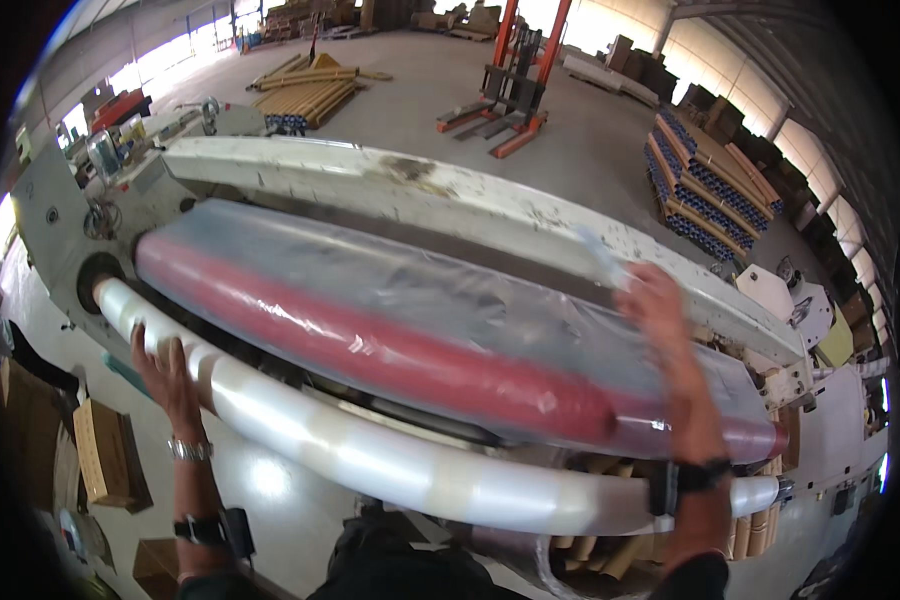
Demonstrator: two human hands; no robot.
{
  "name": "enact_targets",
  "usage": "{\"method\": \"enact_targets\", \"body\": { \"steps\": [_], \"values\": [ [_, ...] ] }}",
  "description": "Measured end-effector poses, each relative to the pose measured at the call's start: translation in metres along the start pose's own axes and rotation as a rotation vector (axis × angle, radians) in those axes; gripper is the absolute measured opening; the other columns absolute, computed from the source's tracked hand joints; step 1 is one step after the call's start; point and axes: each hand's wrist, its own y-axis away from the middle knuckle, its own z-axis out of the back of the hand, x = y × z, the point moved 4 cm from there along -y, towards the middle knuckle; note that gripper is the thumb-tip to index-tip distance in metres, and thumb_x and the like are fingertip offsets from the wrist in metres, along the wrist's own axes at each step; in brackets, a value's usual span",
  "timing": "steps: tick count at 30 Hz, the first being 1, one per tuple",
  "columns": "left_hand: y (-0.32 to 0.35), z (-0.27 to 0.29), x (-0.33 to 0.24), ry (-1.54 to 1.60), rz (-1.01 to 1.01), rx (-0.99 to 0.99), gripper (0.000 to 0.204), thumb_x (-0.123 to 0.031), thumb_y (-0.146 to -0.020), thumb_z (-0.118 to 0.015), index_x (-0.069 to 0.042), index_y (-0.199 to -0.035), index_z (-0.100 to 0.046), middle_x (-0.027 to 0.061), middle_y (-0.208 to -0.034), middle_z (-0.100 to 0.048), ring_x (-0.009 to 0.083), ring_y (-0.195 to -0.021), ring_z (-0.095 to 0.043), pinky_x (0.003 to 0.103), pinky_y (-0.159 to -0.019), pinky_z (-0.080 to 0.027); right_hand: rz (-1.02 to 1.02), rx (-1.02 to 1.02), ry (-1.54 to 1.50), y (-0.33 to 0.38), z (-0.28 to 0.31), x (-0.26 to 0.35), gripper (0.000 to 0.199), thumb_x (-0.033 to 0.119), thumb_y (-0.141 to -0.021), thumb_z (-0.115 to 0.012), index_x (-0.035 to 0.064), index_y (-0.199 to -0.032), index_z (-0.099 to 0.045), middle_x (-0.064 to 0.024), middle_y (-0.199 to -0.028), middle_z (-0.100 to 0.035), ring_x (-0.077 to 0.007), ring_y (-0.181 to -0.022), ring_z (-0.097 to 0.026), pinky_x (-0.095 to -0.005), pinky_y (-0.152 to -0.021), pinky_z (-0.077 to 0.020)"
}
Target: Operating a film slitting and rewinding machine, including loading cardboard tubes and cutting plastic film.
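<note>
My left hand [173, 378] rests with fingers spread on the left part of a long roll of translucent white film [370, 455], which lies across the machine in front of me. Behind that roll runs a wider red roll [370, 345], covered in clear, greyish plastic sheet [390, 275]. Over the right part of this sheet my right hand [653, 303] is raised, its fingers closed round a small pale-blue thing [598, 250]. Motion blurs that thing, so its kind cannot be made out.
A worn white machine beam [450, 190] spans behind the rolls, between a left side frame [55, 220] and a right one [825, 430]. Beyond stand an orange pallet stacker [515, 85] and stacked cardboard tubes [705, 185]. A cardboard box [105, 455] sits on the floor at left.
</note>
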Motion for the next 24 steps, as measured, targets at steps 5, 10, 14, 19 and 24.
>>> {"method": "enact_targets", "body": {
  "steps": [5,10,14,19,24],
  "values": [
    [-0.01,0.014,0.086,0.589,0.556,-0.111,0.068,-0.027,-0.091,-0.061,-0.009,-0.145,-0.023,0.0173,-0.141,-0.032,0.0283,-0.131,-0.035,0.04,-0.103,-0.036,-0.05,0.151,-0.189,-0.08,-0.204,0.034,0.016,0.012,-0.088,-0.056,0.0038,-0.101,-0.058,-0.003,-0.071,-0.057,-0.0094,-0.056,-0.052,-0.0236,-0.05,-0.0438],
    [-0.024,0.056,0.227,1.53,0.591,0.435,0.044,-0.045,-0.091,-0.057,-0.015,-0.122,-0.048,0.0025,-0.109,-0.056,0.0155,-0.101,-0.058,0.034,-0.084,-0.05,-0.081,0.222,-0.231,-0.069,-0.266,0.008,0.021,0.011,-0.089,-0.054,0.0053,-0.109,-0.053,-0.0066,-0.074,-0.061,-0.0112,-0.061,-0.058,-0.024,-0.051,-0.0459],
    [-0.02,-0.016,0.166,1.45,0.962,-0.039,0.054,-0.057,-0.084,-0.058,-0.014,-0.116,-0.051,0.003,-0.097,-0.062,0.0192,-0.09,-0.062,0.043,-0.078,-0.054,0.374,0.23,0.573,0.052,-0.19,0.019,0.031,0.014,-0.091,-0.057,0.0012,-0.118,-0.05,-0.0097,-0.092,-0.063,-0.0111,-0.071,-0.056,-0.0257,-0.062,-0.0467],
    [-0.057,-0.008,0.117,1.64,0.944,0.105,0.06,-0.052,-0.089,-0.055,-0.006,-0.126,-0.047,0.0139,-0.112,-0.061,0.0303,-0.098,-0.06,0.046,-0.088,-0.05,0.719,0.441,0.949,0.222,-0.208,0.048,0.051,0.043,-0.078,-0.069,0.0035,-0.107,-0.057,-0.0147,-0.098,-0.06,-0.0314,-0.087,-0.061,-0.0437,-0.079,-0.0487],
    [-0.018,-0.051,0.122,1.219,1.118,0.225,0.061,-0.05,-0.093,-0.051,-0.008,-0.135,-0.041,0.0086,-0.131,-0.049,0.0269,-0.117,-0.047,0.043,-0.102,-0.039,0.635,0.344,1.245,0.231,-0.158,0.022,0.073,0.049,-0.064,-0.077,0.0015,-0.115,-0.054,-0.0171,-0.108,-0.059,-0.0381,-0.093,-0.059,-0.0483,-0.082,-0.0474]
  ]
}}
